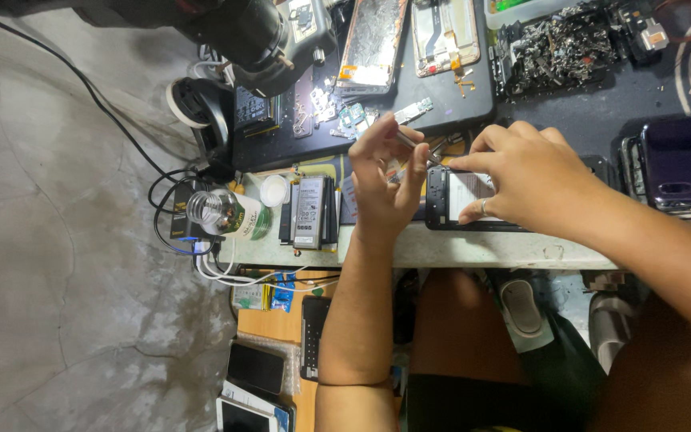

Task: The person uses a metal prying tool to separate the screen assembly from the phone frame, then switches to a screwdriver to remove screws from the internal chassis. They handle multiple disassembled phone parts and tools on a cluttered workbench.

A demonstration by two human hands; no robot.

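Note:
An opened black phone (461,200) lies on the bench edge with its pale inside showing. My right hand (533,180) rests over its right part, fingers pressing on the frame. My left hand (385,180) hovers at the phone's left end and pinches a thin metal tool (409,142) between thumb and fingers, the tip pointing toward the phone. A ring sits on one right finger.
A stack of phone batteries (309,210) and a clear bottle (224,214) stand left of my left hand. Behind are opened phones (373,36), a tray of small metal parts (557,48), a purple phone (685,164) and cables (161,172). More phones (253,372) lie on a lower shelf.

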